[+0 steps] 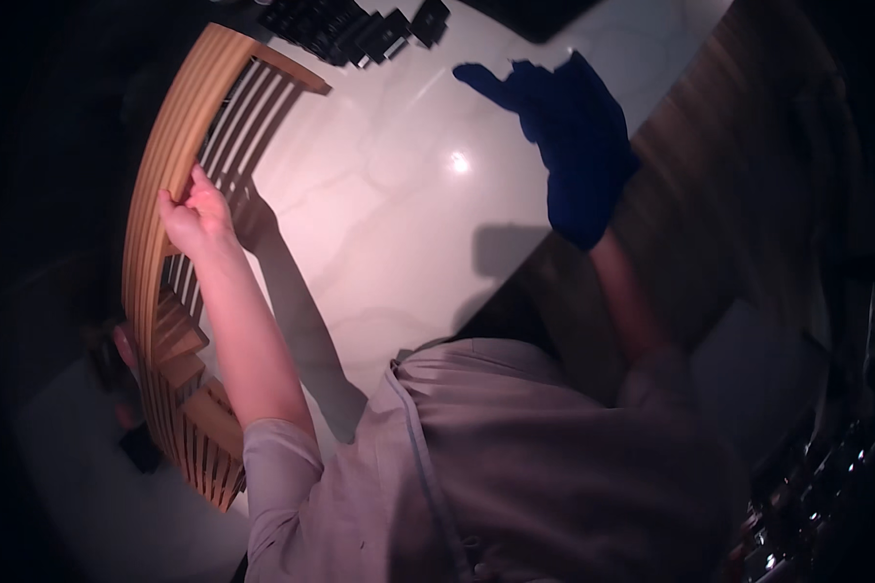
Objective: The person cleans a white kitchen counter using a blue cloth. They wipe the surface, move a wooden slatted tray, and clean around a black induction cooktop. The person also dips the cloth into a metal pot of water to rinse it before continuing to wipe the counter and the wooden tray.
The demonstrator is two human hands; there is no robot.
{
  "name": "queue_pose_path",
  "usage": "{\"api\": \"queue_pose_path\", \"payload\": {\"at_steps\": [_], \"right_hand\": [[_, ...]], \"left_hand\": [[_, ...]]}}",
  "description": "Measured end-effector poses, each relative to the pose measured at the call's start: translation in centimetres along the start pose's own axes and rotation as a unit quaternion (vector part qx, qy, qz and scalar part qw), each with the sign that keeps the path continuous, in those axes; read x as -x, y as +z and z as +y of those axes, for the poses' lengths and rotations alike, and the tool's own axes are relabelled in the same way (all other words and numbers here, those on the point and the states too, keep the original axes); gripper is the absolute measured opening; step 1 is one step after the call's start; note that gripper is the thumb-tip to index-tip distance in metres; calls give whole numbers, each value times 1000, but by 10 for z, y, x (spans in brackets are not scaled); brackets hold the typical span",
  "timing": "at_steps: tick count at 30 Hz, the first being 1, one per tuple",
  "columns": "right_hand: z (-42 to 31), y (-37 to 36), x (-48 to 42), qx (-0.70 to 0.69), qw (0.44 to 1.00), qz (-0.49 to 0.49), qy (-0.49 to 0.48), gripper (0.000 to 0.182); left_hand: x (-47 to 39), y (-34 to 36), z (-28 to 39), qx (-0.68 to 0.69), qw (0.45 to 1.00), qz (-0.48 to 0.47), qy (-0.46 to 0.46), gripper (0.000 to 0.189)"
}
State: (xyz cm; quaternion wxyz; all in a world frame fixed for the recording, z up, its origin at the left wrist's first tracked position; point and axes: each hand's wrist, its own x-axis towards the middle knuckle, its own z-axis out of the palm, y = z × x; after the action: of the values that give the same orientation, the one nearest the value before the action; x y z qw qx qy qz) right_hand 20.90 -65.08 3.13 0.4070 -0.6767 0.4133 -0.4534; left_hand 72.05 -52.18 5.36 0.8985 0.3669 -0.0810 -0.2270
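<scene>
My left hand [197, 215] grips a long slatted wooden rack [164, 153] at its near side, thumb and fingers on the edge of the light-brown slats. The rack stands tilted up at the left of a white, grey-veined marble-look counter [401, 240], and crosspieces show on its inner side. Striped shadows of its slats fall on the counter. A dark blue cloth [583, 146] covers my right hand above the counter's right edge. Only the wrist and forearm [620, 284] show below the cloth; the fingers are hidden.
Several black items [350, 33] cluster at the counter's far edge, with a flat black object [539, 14] to their right. Beyond the counter's right edge lies a dim, brown, streaked surface [729, 138]. Shiny, blurred objects [795, 503] stand at lower right.
</scene>
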Motion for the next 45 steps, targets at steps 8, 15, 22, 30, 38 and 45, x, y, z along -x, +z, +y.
{"api": "queue_pose_path", "payload": {"at_steps": [8,15,22,30,38,45], "right_hand": [[3,-1,15,9,1000,1,-16,31],[2,-1,27,16,999,15,-37,34],[2,2,28,27,998,29,-46,36],[-4,5,28,34,997,37,-53,39],[-10,17,23,26,998,16,-58,42],[-2,20,32,78,994,21,-69,45]], "left_hand": [[1,-11,-7,82,995,-41,-29,47],[-5,-27,2,207,955,-91,-190,56],[-2,-16,6,132,975,-45,-173,55],[2,0,-1,134,977,8,-168,58],[13,-15,4,151,978,-27,-142,62],[150,-22,49,-328,929,-51,-165,55]]}}
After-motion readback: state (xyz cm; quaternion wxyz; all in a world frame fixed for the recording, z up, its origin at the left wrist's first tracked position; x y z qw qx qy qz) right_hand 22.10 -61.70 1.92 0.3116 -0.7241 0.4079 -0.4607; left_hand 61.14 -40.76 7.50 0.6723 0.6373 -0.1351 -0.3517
